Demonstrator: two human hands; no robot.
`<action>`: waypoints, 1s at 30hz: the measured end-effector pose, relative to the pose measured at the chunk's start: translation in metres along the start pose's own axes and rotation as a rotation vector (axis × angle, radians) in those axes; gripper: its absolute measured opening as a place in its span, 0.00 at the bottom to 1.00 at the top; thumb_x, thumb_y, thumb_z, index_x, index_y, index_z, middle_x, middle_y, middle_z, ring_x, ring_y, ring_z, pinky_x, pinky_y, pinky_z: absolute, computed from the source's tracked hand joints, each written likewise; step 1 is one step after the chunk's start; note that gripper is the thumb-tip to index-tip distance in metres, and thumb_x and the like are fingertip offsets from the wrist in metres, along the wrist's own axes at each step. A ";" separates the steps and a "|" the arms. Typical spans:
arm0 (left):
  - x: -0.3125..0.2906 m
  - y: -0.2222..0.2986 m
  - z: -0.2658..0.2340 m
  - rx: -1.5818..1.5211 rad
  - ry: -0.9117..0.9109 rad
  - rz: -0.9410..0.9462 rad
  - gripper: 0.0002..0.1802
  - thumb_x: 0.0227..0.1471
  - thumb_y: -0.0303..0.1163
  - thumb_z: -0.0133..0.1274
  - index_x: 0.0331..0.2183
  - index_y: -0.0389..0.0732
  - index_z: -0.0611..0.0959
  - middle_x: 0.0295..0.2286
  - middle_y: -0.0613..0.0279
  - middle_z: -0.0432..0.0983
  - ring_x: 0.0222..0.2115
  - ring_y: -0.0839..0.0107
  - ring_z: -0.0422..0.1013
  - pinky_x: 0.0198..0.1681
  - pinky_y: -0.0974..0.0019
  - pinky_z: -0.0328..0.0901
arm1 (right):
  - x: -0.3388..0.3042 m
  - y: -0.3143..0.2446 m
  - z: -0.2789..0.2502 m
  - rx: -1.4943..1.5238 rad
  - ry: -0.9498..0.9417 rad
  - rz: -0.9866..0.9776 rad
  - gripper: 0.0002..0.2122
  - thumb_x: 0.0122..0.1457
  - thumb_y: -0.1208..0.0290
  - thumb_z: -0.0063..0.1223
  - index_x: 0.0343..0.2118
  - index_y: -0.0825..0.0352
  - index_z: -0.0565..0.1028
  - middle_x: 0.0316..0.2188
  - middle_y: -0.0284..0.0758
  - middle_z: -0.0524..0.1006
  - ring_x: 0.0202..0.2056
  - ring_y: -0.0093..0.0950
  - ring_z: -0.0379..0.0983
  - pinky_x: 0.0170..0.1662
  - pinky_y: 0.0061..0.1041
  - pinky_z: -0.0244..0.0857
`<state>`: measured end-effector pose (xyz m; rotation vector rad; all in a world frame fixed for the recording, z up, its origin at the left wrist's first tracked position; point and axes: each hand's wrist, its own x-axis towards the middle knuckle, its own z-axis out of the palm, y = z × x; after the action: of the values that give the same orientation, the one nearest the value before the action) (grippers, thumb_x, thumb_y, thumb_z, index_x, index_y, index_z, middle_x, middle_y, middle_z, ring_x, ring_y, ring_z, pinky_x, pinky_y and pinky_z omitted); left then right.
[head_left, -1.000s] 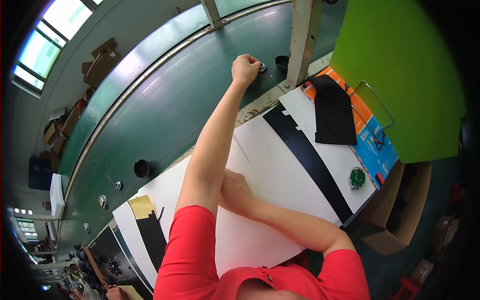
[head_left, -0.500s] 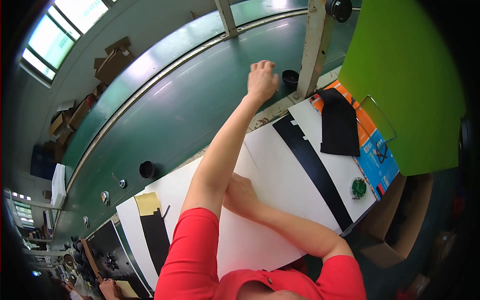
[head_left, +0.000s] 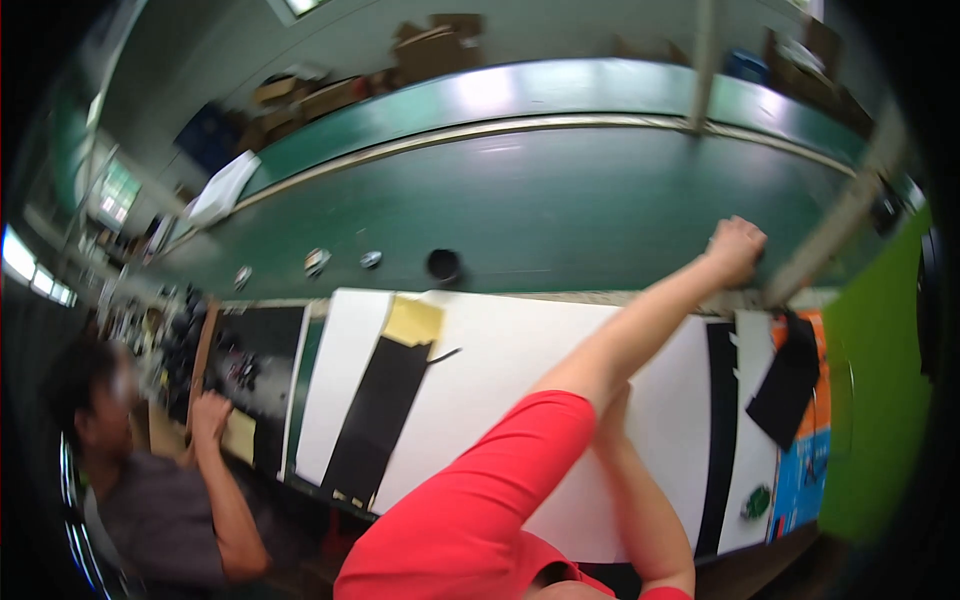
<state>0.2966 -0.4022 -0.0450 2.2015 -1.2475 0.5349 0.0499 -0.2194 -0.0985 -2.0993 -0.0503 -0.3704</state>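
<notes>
My left arm crosses to the far right, and my left hand [head_left: 737, 250] is over the green bench with its fingers curled in. A dark edge shows beside it, where a small black cup stood earlier; the hand hides what it may hold. My right hand [head_left: 612, 412] is over the white sheet [head_left: 500, 350], mostly hidden behind my left forearm, and its fingers do not show. A black strip [head_left: 718, 430] lies on the sheet to the right. Beyond the sheet stands a black cup [head_left: 443, 265].
To the left lie a black panel [head_left: 375, 420] with a yellow piece [head_left: 414, 322] and small round parts [head_left: 317, 262]. At right are a black flat piece [head_left: 785, 385], a green round part [head_left: 756, 502], an orange-blue printed sheet [head_left: 800, 480], a post [head_left: 835, 225] and a green board [head_left: 880, 350]. A co-worker [head_left: 165, 490] sits left.
The view has turned to the left, bringing the co-worker into sight. My left hand has come up to where the far black cup stood. My right hand is now more hidden behind the left forearm.
</notes>
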 end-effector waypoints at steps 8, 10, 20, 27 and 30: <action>-0.055 0.012 -0.079 0.026 0.201 -0.175 0.20 0.33 0.29 0.61 0.35 0.40 0.80 0.38 0.54 0.73 0.44 0.57 0.69 0.47 0.58 0.63 | 0.008 0.001 0.000 0.158 0.030 -0.001 0.11 0.59 0.70 0.55 0.30 0.75 0.77 0.24 0.47 0.79 0.31 0.28 0.77 0.34 0.32 0.68; -0.088 0.020 -0.109 -0.029 0.271 -0.252 0.16 0.35 0.26 0.59 0.34 0.38 0.79 0.35 0.53 0.74 0.41 0.56 0.70 0.43 0.57 0.65 | 0.015 -0.025 -0.016 0.104 -0.048 -0.058 0.09 0.57 0.73 0.54 0.30 0.77 0.77 0.24 0.46 0.79 0.30 0.29 0.76 0.35 0.32 0.68; -0.261 0.091 -0.204 -0.285 0.293 -0.399 0.16 0.44 0.18 0.49 0.38 0.35 0.79 0.35 0.49 0.74 0.42 0.49 0.70 0.45 0.52 0.67 | 0.114 0.344 0.024 0.183 0.042 -0.115 0.11 0.67 0.77 0.40 0.45 0.66 0.76 0.33 0.27 0.73 0.34 0.21 0.73 0.37 0.21 0.69; -0.318 0.108 -0.239 -0.358 0.538 -0.483 0.11 0.51 0.22 0.49 0.38 0.31 0.81 0.40 0.46 0.76 0.45 0.49 0.70 0.52 0.54 0.66 | 0.059 0.076 0.008 0.512 -0.123 -0.152 0.09 0.69 0.75 0.40 0.44 0.66 0.75 0.33 0.26 0.72 0.34 0.20 0.71 0.35 0.20 0.66; -0.334 0.112 -0.232 -0.482 0.430 -0.588 0.12 0.51 0.22 0.49 0.39 0.30 0.81 0.40 0.45 0.76 0.45 0.48 0.71 0.53 0.55 0.66 | 0.034 0.004 -0.016 0.314 -0.081 -0.155 0.09 0.70 0.74 0.39 0.44 0.66 0.74 0.31 0.26 0.70 0.32 0.19 0.68 0.33 0.19 0.63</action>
<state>0.0190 -0.0850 -0.0301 1.7870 -0.4104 0.3825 0.0793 -0.2392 -0.0840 -1.8026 -0.3015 -0.3454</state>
